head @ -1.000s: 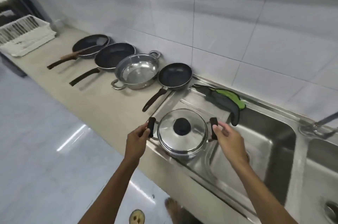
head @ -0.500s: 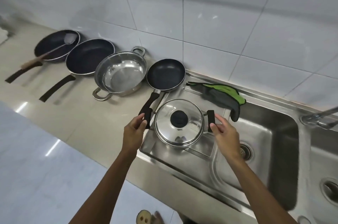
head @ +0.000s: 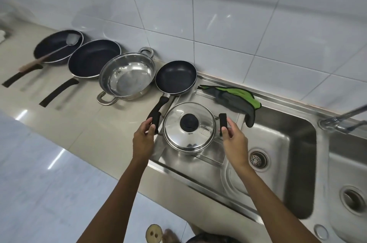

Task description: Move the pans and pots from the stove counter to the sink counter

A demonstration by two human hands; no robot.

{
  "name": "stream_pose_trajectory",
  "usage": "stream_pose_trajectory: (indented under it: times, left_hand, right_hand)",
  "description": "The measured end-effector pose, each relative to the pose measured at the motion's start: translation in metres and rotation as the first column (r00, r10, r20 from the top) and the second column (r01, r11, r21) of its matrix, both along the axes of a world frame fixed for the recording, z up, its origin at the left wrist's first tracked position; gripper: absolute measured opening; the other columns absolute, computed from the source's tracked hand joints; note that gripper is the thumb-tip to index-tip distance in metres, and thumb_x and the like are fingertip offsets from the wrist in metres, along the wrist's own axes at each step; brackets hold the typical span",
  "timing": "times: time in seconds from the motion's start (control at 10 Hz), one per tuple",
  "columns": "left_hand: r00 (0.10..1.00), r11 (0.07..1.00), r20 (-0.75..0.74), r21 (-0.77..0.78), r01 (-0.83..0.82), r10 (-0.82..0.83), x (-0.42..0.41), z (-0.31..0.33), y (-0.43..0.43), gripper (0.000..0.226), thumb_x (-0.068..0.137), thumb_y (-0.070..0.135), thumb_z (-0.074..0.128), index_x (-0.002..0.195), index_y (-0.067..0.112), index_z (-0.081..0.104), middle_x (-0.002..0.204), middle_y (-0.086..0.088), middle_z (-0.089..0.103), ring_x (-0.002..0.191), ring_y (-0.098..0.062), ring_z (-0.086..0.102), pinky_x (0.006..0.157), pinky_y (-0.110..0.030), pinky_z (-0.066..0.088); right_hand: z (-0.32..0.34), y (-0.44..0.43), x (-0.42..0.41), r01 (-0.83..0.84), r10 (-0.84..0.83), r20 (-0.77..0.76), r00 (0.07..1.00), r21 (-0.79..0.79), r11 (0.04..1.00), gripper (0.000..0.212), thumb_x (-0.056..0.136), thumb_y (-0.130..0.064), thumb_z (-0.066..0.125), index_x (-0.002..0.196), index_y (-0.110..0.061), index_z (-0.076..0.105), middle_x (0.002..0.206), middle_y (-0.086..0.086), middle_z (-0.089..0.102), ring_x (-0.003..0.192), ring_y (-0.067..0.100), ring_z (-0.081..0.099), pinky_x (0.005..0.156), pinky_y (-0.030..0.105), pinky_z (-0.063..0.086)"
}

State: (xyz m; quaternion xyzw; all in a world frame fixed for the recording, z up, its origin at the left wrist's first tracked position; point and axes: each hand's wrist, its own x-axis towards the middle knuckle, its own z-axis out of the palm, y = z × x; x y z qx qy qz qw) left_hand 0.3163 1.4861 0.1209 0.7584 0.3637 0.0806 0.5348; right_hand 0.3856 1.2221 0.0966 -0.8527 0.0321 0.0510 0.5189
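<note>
Head view: a lidded pot (head: 189, 127) sat on the steel drainboard (head: 190, 165) beside the sink (head: 282, 143), with the table (head: 83, 123) to its left.
Left hand: the left hand (head: 143, 139) pinched the pot's left side handle (head: 155, 121) between thumb and fingers.
Right hand: the right hand (head: 233, 139) pinched the right side handle (head: 222, 123) the same way.
Pot: whether it rested fully on the drainboard or hung just above it could not be told.
Others placed: three dark pans, one (head: 58, 46) with a spatula (head: 57, 50) in it, a second (head: 95, 58) and a small one (head: 175, 76), and a steel pot (head: 128, 77) stood in a row along the wall.
Risk, lid: the lid (head: 188, 123) was loose-looking, so a tilt could likely slide it off.
Risk, pan handle: the small pan's handle (head: 157, 108) lay just beside the left hand; a careless withdrawal might knock it.
Risk, edge: the pot stood near the basin's drop, so a nudge rightward could tip it in.
Cloth: a green and grey cloth (head: 236, 97) hung over the sink rim, apart from the pot.
Writing: none could be read.
</note>
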Motion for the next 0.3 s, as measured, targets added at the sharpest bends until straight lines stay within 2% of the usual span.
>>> stream_pose_trajectory:
  times: [0.1, 0.2, 0.3]
  left_hand:
    - [0.999, 0.999, -0.032, 0.048, 0.002, -0.001, -0.004, 0.009, -0.007, 0.036, 0.103, 0.020, 0.055, 0.138, 0.013, 0.061, 0.131, -0.013, 0.069, 0.118, -0.031, 0.065, 0.105, -0.052, 0.050]
    - [0.999, 0.998, -0.051, 0.052, 0.019, -0.016, -0.019, 0.014, -0.018, 0.044, 0.098, 0.026, 0.062, 0.140, 0.013, 0.057, 0.130, -0.010, 0.069, 0.115, -0.028, 0.067, 0.106, -0.047, 0.050]
    - [0.998, 0.999, -0.064, 0.023, 0.023, -0.022, -0.039, 0.014, -0.036, 0.055, 0.096, 0.035, 0.065, 0.145, 0.016, 0.050, 0.128, -0.003, 0.068, 0.114, -0.023, 0.065, 0.103, -0.041, 0.050]
  right_hand:
    - [0.005, 0.003, -0.002, -0.010, 0.011, 0.012, 1.000, -0.059, 0.998, 0.047, 0.104, -0.022, 0.052, 0.150, -0.019, 0.047, 0.126, 0.009, 0.071, 0.111, 0.027, 0.067, 0.097, 0.035, 0.050]
    - [0.008, -0.002, -0.009, -0.104, 0.104, -0.008, 0.995, -0.073, 0.992, 0.056, 0.103, -0.027, 0.055, 0.155, -0.018, 0.037, 0.132, 0.010, 0.065, 0.110, 0.024, 0.065, 0.094, 0.033, 0.051]
    - [0.013, -0.010, -0.022, -0.180, 0.180, -0.014, 0.984, -0.136, 0.974, 0.063, 0.102, -0.036, 0.054, 0.157, -0.014, 0.031, 0.150, 0.012, 0.050, 0.135, 0.027, 0.050, 0.112, 0.043, 0.042]
